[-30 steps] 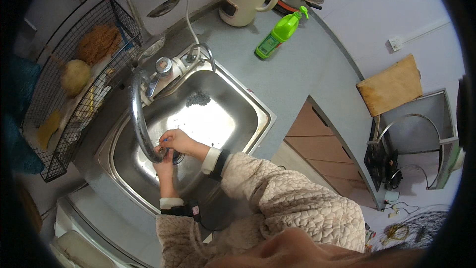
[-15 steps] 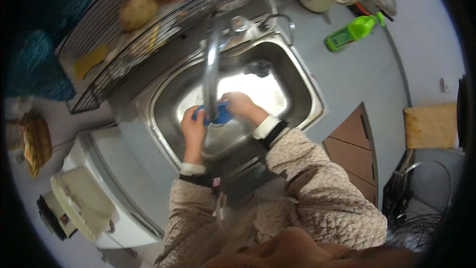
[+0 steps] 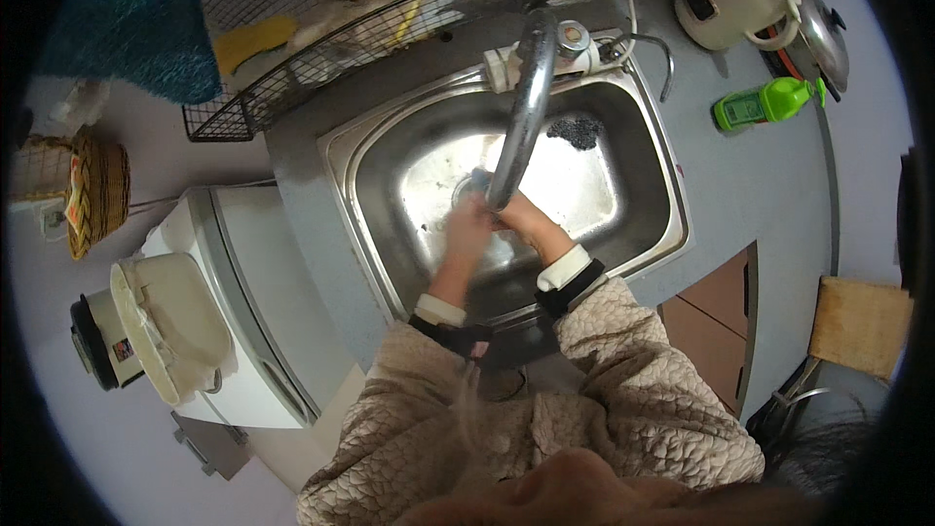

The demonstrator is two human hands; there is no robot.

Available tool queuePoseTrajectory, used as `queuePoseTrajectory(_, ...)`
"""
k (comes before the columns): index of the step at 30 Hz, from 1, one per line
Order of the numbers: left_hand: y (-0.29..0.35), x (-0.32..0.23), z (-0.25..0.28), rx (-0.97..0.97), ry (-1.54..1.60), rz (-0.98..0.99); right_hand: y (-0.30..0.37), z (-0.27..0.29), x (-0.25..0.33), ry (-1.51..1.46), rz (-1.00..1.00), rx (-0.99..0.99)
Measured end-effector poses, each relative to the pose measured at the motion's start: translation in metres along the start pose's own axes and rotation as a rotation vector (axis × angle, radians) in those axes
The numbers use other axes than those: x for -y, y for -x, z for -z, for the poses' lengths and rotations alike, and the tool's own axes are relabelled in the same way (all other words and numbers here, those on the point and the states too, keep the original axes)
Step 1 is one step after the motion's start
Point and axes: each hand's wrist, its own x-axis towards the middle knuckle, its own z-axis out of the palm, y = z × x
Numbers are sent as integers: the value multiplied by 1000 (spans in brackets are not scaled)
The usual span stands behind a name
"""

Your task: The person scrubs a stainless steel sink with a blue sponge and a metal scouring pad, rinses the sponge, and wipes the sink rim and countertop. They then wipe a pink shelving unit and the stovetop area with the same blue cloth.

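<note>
Both my hands are close together under the mouth of the metal tap, inside the steel sink. My left hand is smeared by motion. Past its fingertips peeks a bit of a blue cloth-like piece, mostly hidden. My right hand meets the left from the other side, its fingers hidden behind the tap and the left hand. A pale, blurred patch shows on the sink floor just below the hands. Near the back of the sink lies a dark mesh scrubber.
A green bottle lies on the grey counter at right, near a cream kettle and a lidded pan. A black wire rack stands behind the sink. At left is a white appliance with a lined bin.
My hands have drawn together and lower under the tap; the blue piece, stretched between them before, is now mostly covered. The view has shifted, so the scene sits farther right.
</note>
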Motion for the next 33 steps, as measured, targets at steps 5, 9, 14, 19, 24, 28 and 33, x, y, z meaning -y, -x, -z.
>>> queuePoseTrajectory(5, 8, -15, -14, -74, 1067, 498, -15, -8, -11, 462, 487, -601)
queuePoseTrajectory(9, 9, -14, -11, -66, 1660, 718, 16, -33, -23, 843, 200, -341)
queuePoseTrajectory(14, 20, -10, -6, 2, 1837, 772, 46, -60, -31, 779, 526, -182)
queuePoseTrajectory(19, 12, -7, -23, 42, 1580, 973, -17, -32, -18, 1188, 234, -300)
queuePoseTrajectory(24, 7, 22, -31, 30, 1008, 453, -28, -33, -27, 686, 563, -527)
queuePoseTrajectory(28, 13, 33, -33, 381, 2189, -143, -7, -63, -26, 1038, 515, -329)
queuePoseTrajectory(33, 7, 17, -30, -100, 1612, 957, -39, -30, 16, 975, 171, -417)
